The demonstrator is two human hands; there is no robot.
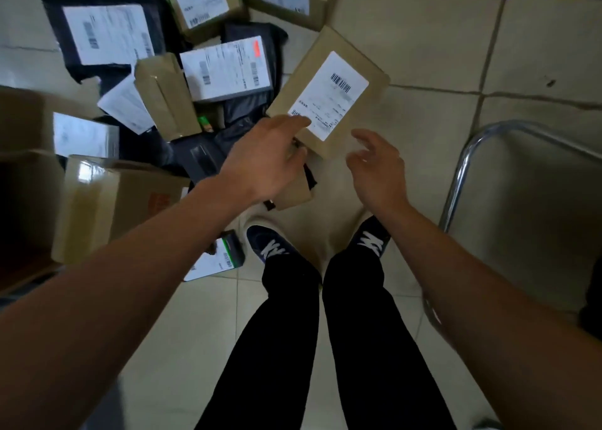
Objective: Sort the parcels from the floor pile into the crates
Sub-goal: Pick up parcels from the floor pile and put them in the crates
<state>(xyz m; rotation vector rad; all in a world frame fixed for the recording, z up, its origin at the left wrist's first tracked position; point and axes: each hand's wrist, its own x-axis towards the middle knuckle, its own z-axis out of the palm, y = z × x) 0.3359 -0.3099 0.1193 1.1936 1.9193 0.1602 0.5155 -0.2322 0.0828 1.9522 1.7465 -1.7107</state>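
While left hand (265,160) pinches flat brown cardboard parcel with white label (329,94) at its near corner, fingers curled, right hand (374,165) hovers beside, fingers loose, released

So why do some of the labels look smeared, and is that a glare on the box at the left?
Head view: motion blur smears the pile's labels, while the held brown parcel, gripped by the left hand, shows a readable barcode; tape on the cardboard box catches glare; the wide lens bends the floor tile lines.
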